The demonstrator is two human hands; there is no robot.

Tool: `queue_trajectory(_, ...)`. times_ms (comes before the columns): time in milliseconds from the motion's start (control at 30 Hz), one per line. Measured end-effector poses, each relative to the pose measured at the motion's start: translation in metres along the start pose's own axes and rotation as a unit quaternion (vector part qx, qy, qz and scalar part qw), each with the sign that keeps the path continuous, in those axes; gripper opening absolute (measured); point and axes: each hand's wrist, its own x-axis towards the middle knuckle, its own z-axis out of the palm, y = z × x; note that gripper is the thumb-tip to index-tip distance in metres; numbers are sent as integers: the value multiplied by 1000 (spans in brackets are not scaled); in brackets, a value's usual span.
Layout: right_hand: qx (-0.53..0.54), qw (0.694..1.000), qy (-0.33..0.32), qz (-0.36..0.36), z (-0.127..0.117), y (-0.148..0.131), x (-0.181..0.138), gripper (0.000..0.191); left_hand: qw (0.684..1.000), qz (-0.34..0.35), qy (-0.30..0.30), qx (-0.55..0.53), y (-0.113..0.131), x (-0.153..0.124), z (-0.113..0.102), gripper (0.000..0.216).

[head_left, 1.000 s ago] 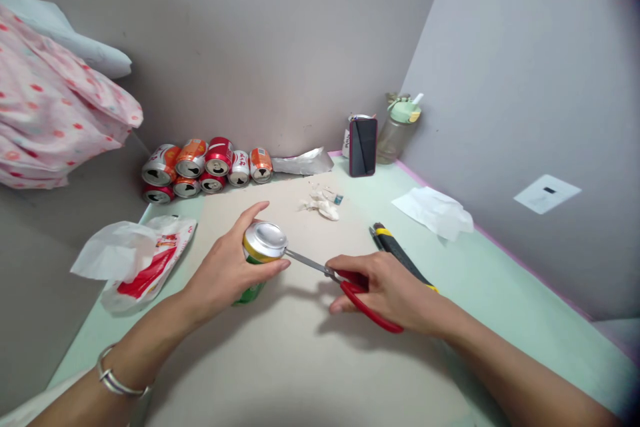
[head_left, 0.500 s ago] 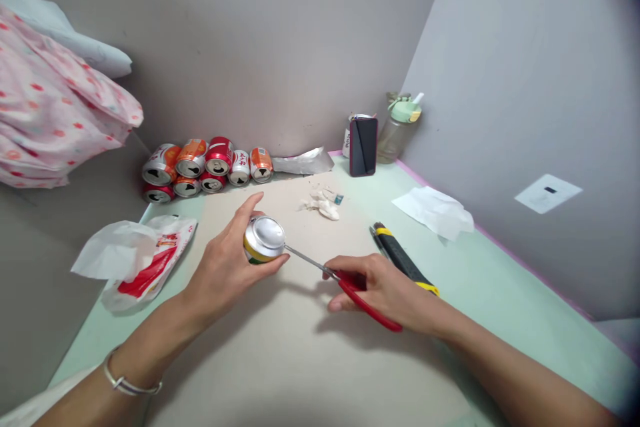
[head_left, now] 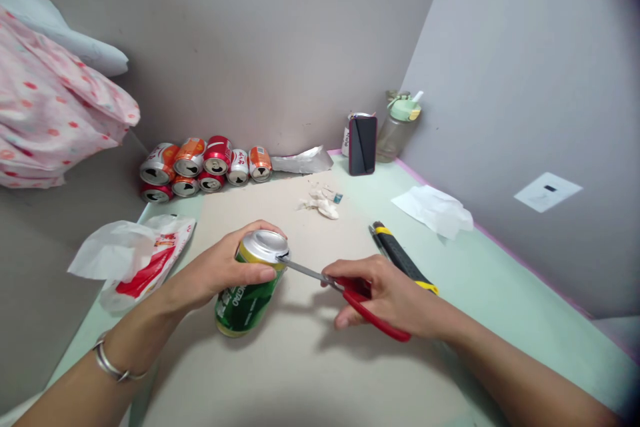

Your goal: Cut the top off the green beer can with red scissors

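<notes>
A green and yellow drink can (head_left: 250,300) with a silver end facing up is tilted in the middle of the board. My left hand (head_left: 245,253) is wrapped round its upper part, thumb across the near side. In my right hand (head_left: 375,293) is a pair of scissors (head_left: 373,320) with red handles, my fingers through and around them. The blades point left, and their tips meet the can just below its silver rim, at what looks like a small dark cut. Whether the tips are inside the metal is hard to make out.
Several empty cans (head_left: 217,157) are stacked at the back left, beside a cut metal sheet (head_left: 303,161). A phone (head_left: 363,145) and a bottle (head_left: 397,127) stand behind. A utility knife (head_left: 400,253), tissue (head_left: 433,210), crumpled scraps (head_left: 323,203) and a plastic bag (head_left: 150,267) lie around the board.
My left hand has turned the can more upright, so its green side now shows, and my grip has shifted over its top. The scissors have moved slightly down, with tips still at the rim.
</notes>
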Motion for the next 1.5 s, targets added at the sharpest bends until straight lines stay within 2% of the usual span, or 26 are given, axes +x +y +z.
queue_trajectory(133, -78, 994, 72, -22, 4, 3, 1, 42, 1000, 5, 20, 16, -3, 2, 0, 43)
queue_trajectory(200, -99, 991, 86, -21, 4, 4, 1, 41, 999, 12, 31, 21, -7, 4, 0, 44)
queue_trajectory(267, -80, 995, 64, -1, 1, 2, 1, 42, 999, 15, 30, 16, -9, 5, 0, 45)
queue_trajectory(400, -9, 999, -23, 27, -4, -1, 1, 44, 1000, 10, 5, 2, -10, 5, 0, 45)
queue_trajectory(467, -53, 998, 12, 15, -4, 1, 0, 44, 1000, 12, 14, 5, -10, 5, -2, 45)
queue_trajectory(533, -131, 988, 81, -2, -1, 7, 1, 43, 999, 18, 48, 9, -12, 4, -4, 44)
queue_trajectory(600, -176, 978, 114, -9, 0, 12, 1, 42, 996, 22, 81, 9, -14, 4, -7, 44)
queue_trajectory(700, -156, 984, 89, -10, 0, 14, 2, 42, 995, 21, 90, 22, -14, 3, -9, 44)
queue_trajectory(933, -109, 993, 43, -10, -3, 7, 2, 42, 994, 16, 63, 84, -4, 3, -3, 45)
queue_trajectory(1500, -101, 995, 19, -14, -3, 6, 3, 45, 991, -7, 56, 121, -2, 2, 1, 45)
